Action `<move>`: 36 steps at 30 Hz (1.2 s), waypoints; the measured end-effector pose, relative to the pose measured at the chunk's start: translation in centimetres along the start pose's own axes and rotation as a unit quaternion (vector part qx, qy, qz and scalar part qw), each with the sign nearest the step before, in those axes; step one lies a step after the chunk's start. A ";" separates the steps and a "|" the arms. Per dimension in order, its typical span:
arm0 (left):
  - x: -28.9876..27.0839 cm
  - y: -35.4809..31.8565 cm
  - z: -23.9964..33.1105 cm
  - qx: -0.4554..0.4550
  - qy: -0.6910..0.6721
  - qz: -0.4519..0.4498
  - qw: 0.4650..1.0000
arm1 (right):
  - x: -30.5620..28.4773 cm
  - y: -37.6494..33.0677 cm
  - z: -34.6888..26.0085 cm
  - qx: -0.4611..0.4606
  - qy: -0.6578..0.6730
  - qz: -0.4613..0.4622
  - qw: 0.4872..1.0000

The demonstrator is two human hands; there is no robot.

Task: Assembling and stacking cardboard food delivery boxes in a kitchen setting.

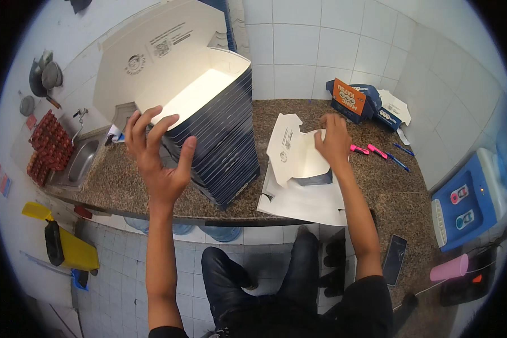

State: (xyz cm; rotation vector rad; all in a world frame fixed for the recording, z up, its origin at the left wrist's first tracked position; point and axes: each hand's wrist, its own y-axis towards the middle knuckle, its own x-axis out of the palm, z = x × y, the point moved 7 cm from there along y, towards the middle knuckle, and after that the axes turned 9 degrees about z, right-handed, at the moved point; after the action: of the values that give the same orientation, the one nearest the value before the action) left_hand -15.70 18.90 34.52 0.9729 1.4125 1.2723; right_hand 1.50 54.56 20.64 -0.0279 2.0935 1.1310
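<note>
A tall stack of nested dark-blue cardboard food boxes (222, 135) stands left of centre on the counter. The top box (208, 84) shows its white inside, with its printed lid raised at the back. My left hand (162, 155) is at the stack's near-left side, fingers spread and holding nothing; whether the fingertips touch the top box is unclear. To the right, one food box (307, 158) sits with its lid leaning left, on flat white cardboard (304, 203). My right hand (333, 141) grips this box's right wall, thumb toward the inside; the outer fingers are partly hidden.
Folded blue and orange boxes (355, 101) lie at the back right. Pink highlighters (377, 151) and blue pens (398, 162) are beside my right hand. A phone (394, 259), a pink cup (449, 267) and a blue water dispenser (470, 200) stand rightward; a sink (84, 160) is far left.
</note>
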 end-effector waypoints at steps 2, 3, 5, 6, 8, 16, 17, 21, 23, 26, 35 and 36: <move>0.7 0.2 0.7 -0.007 -0.029 0.008 1.000 | 3.0 0.7 5.5 -0.103 -0.127 0.001 0.986; 0.7 0.1 0.5 -0.011 -0.031 0.000 0.999 | 5.0 0.4 5.8 -0.206 -0.232 -0.004 0.951; -0.3 0.5 0.1 -0.010 -0.011 -0.007 1.000 | 7.2 0.6 4.5 -0.186 -0.216 -0.155 0.946; -1.2 0.8 -0.1 -0.011 0.001 0.001 1.000 | 8.8 -0.5 4.4 -0.154 -0.208 -0.309 0.915; -1.2 1.1 0.2 -0.006 -0.011 -0.051 0.999 | 9.8 -0.6 7.3 -0.077 -0.104 -0.291 0.948; -2.3 2.9 -0.6 0.028 -0.126 -0.096 0.987 | -5.9 9.3 5.3 -0.077 0.223 0.055 0.970; -3.0 2.9 -1.3 0.020 -0.105 -0.100 0.989 | -6.7 11.0 1.5 -0.035 0.147 -0.074 0.986; -2.9 3.0 -1.6 0.009 -0.133 -0.094 0.987 | -12.0 15.6 -12.6 -0.138 0.389 -0.094 0.906; -2.8 3.0 -1.7 0.005 -0.143 -0.093 0.985 | -14.0 14.8 -21.8 -0.138 0.271 -0.116 0.945; -3.2 2.5 -2.4 0.007 -0.110 -0.037 0.993 | -11.2 16.8 -27.9 -0.140 0.216 -0.233 0.938; -3.7 4.2 -1.6 -0.059 -0.156 0.021 0.986 | -7.8 16.6 -29.2 -0.233 -0.149 -0.123 0.953; -3.2 4.4 -1.9 -0.063 -0.166 0.025 0.984 | -7.9 16.5 -29.4 -0.231 -0.157 -0.110 0.954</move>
State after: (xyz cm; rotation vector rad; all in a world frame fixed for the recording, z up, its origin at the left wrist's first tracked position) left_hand -17.03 15.99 39.36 1.0822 1.0442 1.1562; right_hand -16.07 40.78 47.11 -0.2796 1.4752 1.3619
